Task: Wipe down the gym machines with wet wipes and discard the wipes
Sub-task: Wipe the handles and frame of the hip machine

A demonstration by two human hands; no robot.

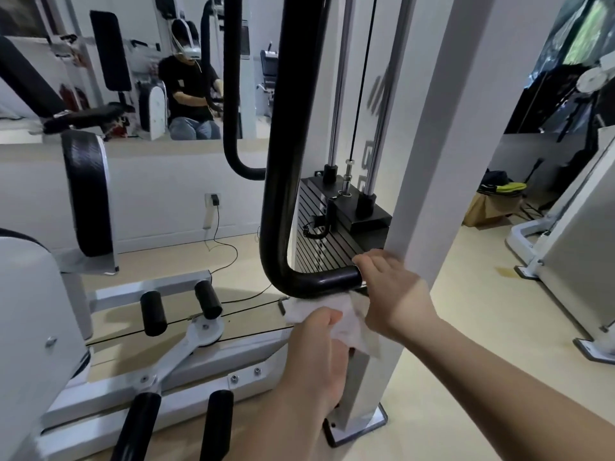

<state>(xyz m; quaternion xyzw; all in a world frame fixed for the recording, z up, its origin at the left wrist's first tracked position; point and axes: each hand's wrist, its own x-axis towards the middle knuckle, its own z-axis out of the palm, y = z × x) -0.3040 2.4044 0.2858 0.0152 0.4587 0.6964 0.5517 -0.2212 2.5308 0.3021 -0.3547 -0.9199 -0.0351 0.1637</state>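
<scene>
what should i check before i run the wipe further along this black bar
1. Wipe in hand: the left hand grips the white wipe. Ok.
2. Wipe on the surface: it meets the underside of the black bar near the bar's end. Ok.
3. Bar steadied: the right hand curls over the bar's end, next to the white post. Ok.
4. Path ahead: nothing hangs on the bar's bend or its upright run. Ok.
5. Wipe damp and clean enough: cannot tell.
6. Finger clearance from the weight stack behind the right hand: cannot tell.
</scene>
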